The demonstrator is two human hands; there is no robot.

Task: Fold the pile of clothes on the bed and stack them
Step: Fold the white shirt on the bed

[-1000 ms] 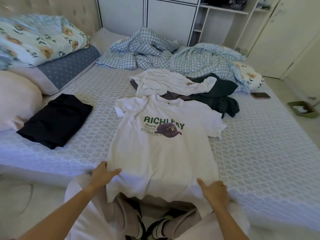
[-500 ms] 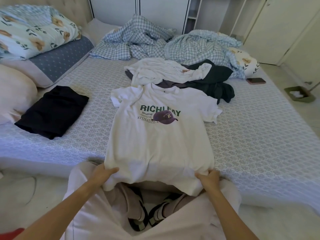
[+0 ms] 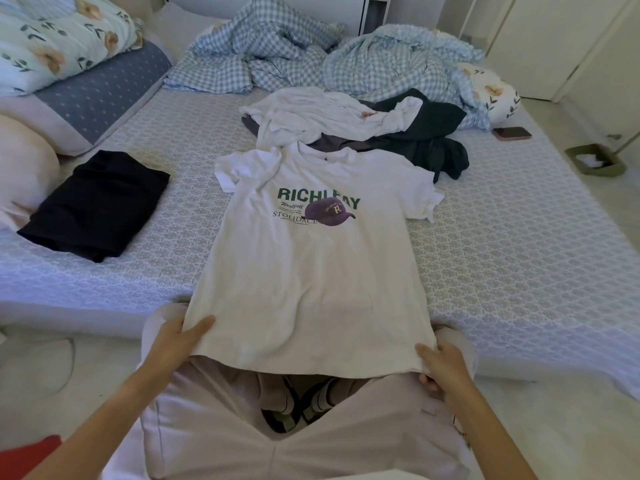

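Note:
A white T-shirt (image 3: 311,271) with green lettering and a purple cap print lies face up on the bed (image 3: 502,237), its hem hanging over the near edge. My left hand (image 3: 176,337) pinches the hem's left corner, thumb on top. My right hand (image 3: 441,367) grips the hem's right corner. Behind the shirt lies the unfolded pile: a crumpled white garment (image 3: 322,117) over dark green (image 3: 429,140) and grey clothes. A folded black garment (image 3: 93,206) rests on the bed at the left.
Pillows (image 3: 69,53) are stacked at the far left. A rumpled blue checked duvet (image 3: 329,53) fills the far end of the bed. A phone (image 3: 512,133) lies near the right edge. A dustpan (image 3: 595,161) sits on the floor at right.
Both hands have drawn the shirt's hem toward me and past the bed's edge, stretching the shirt flatter. My view has tilted down and closer.

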